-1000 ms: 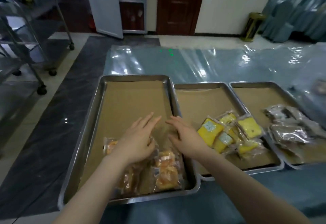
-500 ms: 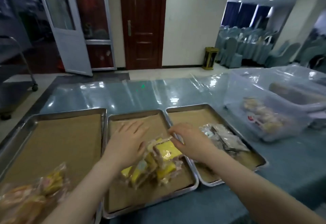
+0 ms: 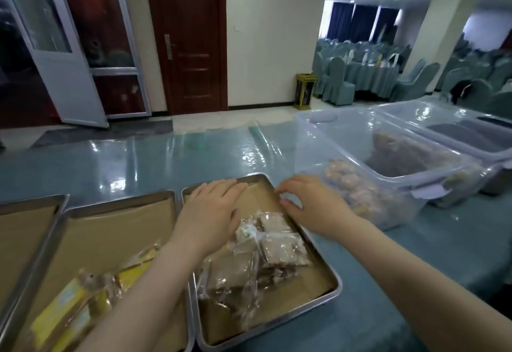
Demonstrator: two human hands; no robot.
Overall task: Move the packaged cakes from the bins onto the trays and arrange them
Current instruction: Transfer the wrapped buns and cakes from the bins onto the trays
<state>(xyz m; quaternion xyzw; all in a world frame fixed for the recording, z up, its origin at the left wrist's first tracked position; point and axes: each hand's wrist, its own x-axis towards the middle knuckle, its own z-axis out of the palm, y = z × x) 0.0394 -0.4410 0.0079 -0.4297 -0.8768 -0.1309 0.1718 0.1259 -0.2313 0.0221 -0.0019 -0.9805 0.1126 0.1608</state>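
Observation:
Three paper-lined metal trays lie side by side on the table. The right tray (image 3: 327,295) holds a heap of brown packaged cakes (image 3: 257,257). My left hand (image 3: 210,213) hovers flat over the tray's far half, fingers straight, just above the heap. My right hand (image 3: 313,202) is over the tray's right rim, fingers loosely bent, holding nothing. The middle tray (image 3: 110,227) holds yellow packaged cakes (image 3: 80,304) near its front. A clear bin (image 3: 388,185) with pale round packaged cakes (image 3: 349,182) stands just right of my right hand.
The left tray (image 3: 36,204) shows only at the frame's edge. A second clear bin (image 3: 457,135) stands behind the first at the far right. The table (image 3: 166,163) has a glossy plastic cover. Doors and covered chairs fill the room behind.
My view and both hands have shifted right, from the left tray with orange cakes, past the middle tray, to the right tray. The bins have come into view.

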